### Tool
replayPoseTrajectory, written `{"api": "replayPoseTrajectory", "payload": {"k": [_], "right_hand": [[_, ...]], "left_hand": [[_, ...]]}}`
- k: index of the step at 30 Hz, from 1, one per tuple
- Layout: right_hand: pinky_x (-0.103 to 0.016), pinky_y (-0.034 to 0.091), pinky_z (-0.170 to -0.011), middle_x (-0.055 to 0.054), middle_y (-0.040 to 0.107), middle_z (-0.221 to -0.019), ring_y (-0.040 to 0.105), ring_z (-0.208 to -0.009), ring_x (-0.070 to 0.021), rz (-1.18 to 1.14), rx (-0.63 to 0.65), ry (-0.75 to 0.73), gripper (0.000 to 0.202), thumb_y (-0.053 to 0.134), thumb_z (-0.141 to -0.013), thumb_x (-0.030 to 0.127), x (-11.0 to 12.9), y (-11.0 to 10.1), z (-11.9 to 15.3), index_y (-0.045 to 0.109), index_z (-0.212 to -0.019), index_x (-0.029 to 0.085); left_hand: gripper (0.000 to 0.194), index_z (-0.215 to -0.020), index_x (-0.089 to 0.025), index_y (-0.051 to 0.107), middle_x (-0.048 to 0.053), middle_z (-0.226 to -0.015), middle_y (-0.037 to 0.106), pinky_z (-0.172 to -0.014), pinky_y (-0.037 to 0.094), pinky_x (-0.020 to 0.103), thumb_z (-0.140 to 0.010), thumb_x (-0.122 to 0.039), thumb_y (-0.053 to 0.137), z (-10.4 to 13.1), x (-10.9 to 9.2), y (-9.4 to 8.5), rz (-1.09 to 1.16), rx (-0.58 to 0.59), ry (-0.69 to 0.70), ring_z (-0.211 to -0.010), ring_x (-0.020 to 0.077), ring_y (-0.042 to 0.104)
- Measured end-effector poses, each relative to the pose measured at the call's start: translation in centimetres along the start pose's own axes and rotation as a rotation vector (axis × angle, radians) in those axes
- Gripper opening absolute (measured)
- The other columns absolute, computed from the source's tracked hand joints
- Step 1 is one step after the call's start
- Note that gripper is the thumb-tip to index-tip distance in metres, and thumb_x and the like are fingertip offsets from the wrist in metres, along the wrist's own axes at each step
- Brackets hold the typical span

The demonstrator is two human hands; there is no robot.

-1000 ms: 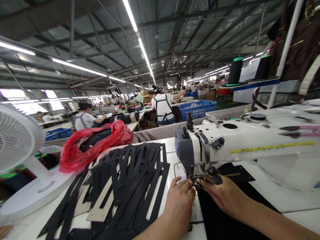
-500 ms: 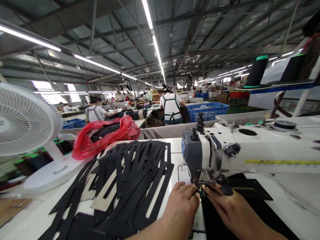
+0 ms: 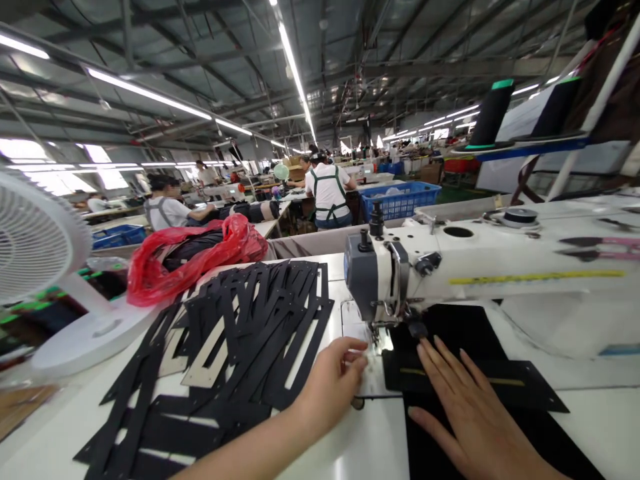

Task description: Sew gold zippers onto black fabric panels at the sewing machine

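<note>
My right hand lies flat with fingers spread on a black strip with a narrow slot. That strip rests across a larger black panel on the sewing machine bed, right of the needle area. My left hand hovers left of the presser foot, its fingers loosely curled and thumb a little apart from the index finger. Nothing shows between them. The white and grey sewing machine stands just beyond both hands. On its left, many black slotted strips lie in a loose heap.
A red plastic bag with dark pieces sits behind the heap. At left stands a white fan. Black thread cones stand on a rack at upper right. Pink-handled snips lie on the machine arm. Co-workers sit farther back.
Both hands have drawn away from the needle. My left hand has moved left, off the work; my right hand has flattened over the strip. More of the panel shows behind the needle. The view has shifted.
</note>
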State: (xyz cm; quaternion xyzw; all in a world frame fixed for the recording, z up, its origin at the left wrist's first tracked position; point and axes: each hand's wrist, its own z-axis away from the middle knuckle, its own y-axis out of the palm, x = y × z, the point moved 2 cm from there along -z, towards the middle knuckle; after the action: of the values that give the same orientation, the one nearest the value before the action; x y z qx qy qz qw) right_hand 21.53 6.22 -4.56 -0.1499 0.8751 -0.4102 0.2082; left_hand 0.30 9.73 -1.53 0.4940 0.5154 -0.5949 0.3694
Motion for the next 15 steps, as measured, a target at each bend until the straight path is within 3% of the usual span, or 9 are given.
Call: {"api": "replayPoseTrajectory", "payload": {"k": [2, 5, 8, 11, 13, 15], "right_hand": [[-0.051, 0.036, -0.095, -0.016, 0.042, -0.137, 0.041, -0.125, -0.0308, 0.018, 0.027, 0.001, 0.083, 0.044, -0.082, 0.059, 1.0, -1.6, 1.5, 0.023, -0.142, 0.006], [-0.051, 0.035, -0.095, -0.017, 0.042, -0.137, 0.039, -0.125, -0.0321, 0.022, 0.037, -0.006, 0.087, 0.044, -0.082, 0.059, 2.8, -3.7, 2.9, 0.016, -0.144, 0.005], [-0.050, 0.036, -0.094, -0.017, 0.042, -0.137, 0.039, -0.125, -0.0320, -0.016, 0.039, -0.046, 0.086, 0.044, -0.082, 0.058, 4.4, -5.5, 3.7, 0.016, -0.144, 0.004], [-0.044, 0.039, -0.094, -0.014, 0.041, -0.139, 0.039, -0.126, -0.0275, -0.096, 0.054, -0.061, 0.070, 0.042, -0.087, 0.047, 4.3, -7.4, 4.3, 0.024, -0.141, 0.006], [-0.041, 0.041, -0.094, -0.014, 0.044, -0.136, 0.043, -0.122, -0.0259, -0.145, 0.052, 0.051, 0.055, 0.038, -0.090, 0.038, 2.6, -8.3, 5.0, 0.034, -0.136, 0.008], [-0.044, 0.043, -0.089, -0.015, 0.053, -0.125, 0.052, -0.112, -0.0273, -0.192, 0.044, 0.252, 0.046, 0.033, -0.091, 0.036, 0.1, -8.9, 5.9, 0.046, -0.127, 0.011]], "left_hand": [[0.027, -0.098, -0.011, 0.058, 0.013, -0.094, 0.063, -0.073, 0.050, 0.032, -0.078, -0.028, 0.064, 1.5, -0.4, 0.6, 0.251, 0.073, -0.227, -0.085, 0.0219, 0.063], [0.049, -0.103, -0.009, 0.054, 0.015, -0.096, 0.063, -0.075, 0.049, 0.031, -0.068, -0.035, 0.076, 3.5, -1.2, 1.9, 0.489, 0.106, -0.391, -0.088, 0.0223, 0.063], [0.059, -0.102, -0.008, 0.055, 0.010, -0.082, 0.065, -0.065, 0.046, 0.027, -0.059, -0.037, 0.082, 4.6, -1.5, 3.3, 0.482, 0.132, -0.377, -0.075, 0.0193, 0.063], [0.049, -0.088, -0.008, 0.062, 0.006, -0.072, 0.065, -0.064, 0.044, 0.026, -0.051, -0.032, 0.084, 5.3, -1.4, 3.8, 0.342, 0.192, -0.277, -0.066, 0.0163, 0.060], [0.043, -0.083, -0.010, 0.063, 0.004, -0.072, 0.065, -0.065, 0.043, 0.026, -0.051, -0.031, 0.084, 6.0, -1.2, 3.2, 0.289, 0.155, -0.246, -0.065, 0.0155, 0.060], [0.043, -0.087, -0.012, 0.063, 0.004, -0.076, 0.066, -0.067, 0.044, 0.026, -0.054, -0.031, 0.083, 7.0, -0.9, 2.0, 0.292, 0.100, -0.261, -0.069, 0.0159, 0.061]]}}
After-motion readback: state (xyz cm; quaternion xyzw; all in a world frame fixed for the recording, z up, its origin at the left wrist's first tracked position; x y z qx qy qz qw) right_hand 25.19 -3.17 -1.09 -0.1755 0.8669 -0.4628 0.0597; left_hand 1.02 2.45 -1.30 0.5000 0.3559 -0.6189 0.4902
